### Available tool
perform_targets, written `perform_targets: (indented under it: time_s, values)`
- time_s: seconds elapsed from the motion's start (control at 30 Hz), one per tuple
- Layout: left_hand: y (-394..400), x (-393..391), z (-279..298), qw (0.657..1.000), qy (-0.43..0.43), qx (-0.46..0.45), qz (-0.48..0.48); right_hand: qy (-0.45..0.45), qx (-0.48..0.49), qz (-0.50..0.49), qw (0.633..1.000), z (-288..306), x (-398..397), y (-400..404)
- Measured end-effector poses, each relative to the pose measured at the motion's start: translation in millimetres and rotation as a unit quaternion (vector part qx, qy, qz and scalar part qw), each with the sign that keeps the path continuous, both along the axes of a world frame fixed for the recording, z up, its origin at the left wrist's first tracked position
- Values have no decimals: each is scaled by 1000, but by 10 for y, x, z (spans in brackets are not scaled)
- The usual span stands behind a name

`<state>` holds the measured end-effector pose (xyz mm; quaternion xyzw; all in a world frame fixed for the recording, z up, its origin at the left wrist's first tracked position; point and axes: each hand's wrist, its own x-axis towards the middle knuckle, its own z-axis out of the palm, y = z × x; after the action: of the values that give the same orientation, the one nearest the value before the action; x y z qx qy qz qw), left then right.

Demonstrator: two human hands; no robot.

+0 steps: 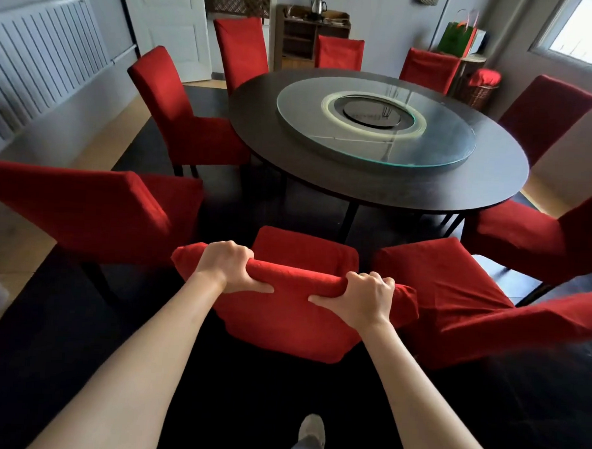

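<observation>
— While both hands grip it, where is the red chair point(282, 326) located?

— Lower centre of the frame, on the black carpet point(75, 350). Its seat points towards the round tabletop point(324, 177) and stands apart from the rim.

— State of the left hand point(230, 269)?

— Fingers curled over the top edge of the chair back, thumb pressed flat on the near face, towards the left end of that edge.

— State of the right hand point(363, 296)?

— Identical grip, towards the right end. Bare red fabric shows between the 2 hands.

— Adjacent items?

— 2 neighbours flank the held chair: the left chair point(82, 209), near, and the right chair point(455, 301), just beside it. Further red chairs ring the tabletop. 1 glass turntable point(429, 142) sits on the tabletop, centred.
</observation>
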<state>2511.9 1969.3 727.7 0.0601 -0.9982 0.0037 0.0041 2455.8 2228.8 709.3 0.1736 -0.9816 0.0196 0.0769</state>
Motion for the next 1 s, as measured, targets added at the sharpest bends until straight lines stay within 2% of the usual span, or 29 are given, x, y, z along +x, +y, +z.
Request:
perform_targets:
  time_s: [0.37,0.63,1.0]
  values:
    - [-114,-77,43,1000,-18,10,16,-6,11,23,1000,29,-155,-143]
    - [-122,-105,70,996,-50,69,32,-9,36,30,999,61,-227,-178]
    - [-143,-210,5,998,-24,49,34,-20,47,40,998,91,-326,-172]
